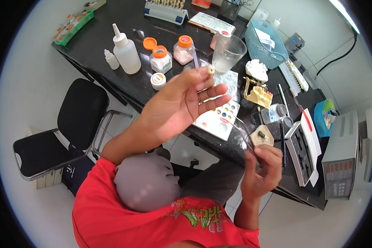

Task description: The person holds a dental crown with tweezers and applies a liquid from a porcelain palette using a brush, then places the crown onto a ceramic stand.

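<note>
Left hand: the left hand [175, 99] is pinching a small cream piece [211, 70] between thumb and index finger, the other fingers extending loosely apart.
Cream piece: it is sitting at those fingertips, raised above the dark surface [124, 18], its small hole showing.
Right hand: the right hand [263, 167] is pinching a slender tool [247, 134], whose tip is pointing toward the palette [213, 129].
Open jar: the orange-rimmed jar [160, 64] is holding white powder, its cap [150, 43] hanging open.
Capped jar: the orange-capped jar [183, 53] is holding pink powder.
Cup: the clear cup [228, 53] is holding clear liquid.
Palette: its wells are holding spots of colour.
Squeeze bottle: the white squeeze bottle [127, 57] is standing upright beside a dropper bottle [111, 60].
Basket: the blue basket [273, 58] is containing white tissue [265, 39].
</note>
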